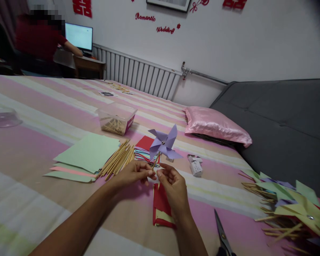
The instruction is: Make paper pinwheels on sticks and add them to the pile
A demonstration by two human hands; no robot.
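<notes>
A purple paper pinwheel (163, 143) stands upright with a pin at its centre. My left hand (138, 172) pinches its thin wooden stick low down, fingers closed. Just to the right, my right hand (174, 183) is loosely curled beside the stick, thumb and forefinger slightly apart, with nothing visible between them. Under the right hand lie red and yellow paper pieces (161, 206). Behind the pinwheel rests a stack of small coloured paper squares (144, 143). A bundle of wooden sticks (117, 160) lies left of that stack, by my left hand.
Green and pink paper sheets (85, 153) lie left. Behind stands a clear plastic box (117, 119) of small wooden pieces. A small white box (196, 167), black scissors (222, 233) and a pile of finished pinwheels (296, 209) lie right. A pink pillow (216, 122) is farther back; a person (38, 39) sits at a monitor.
</notes>
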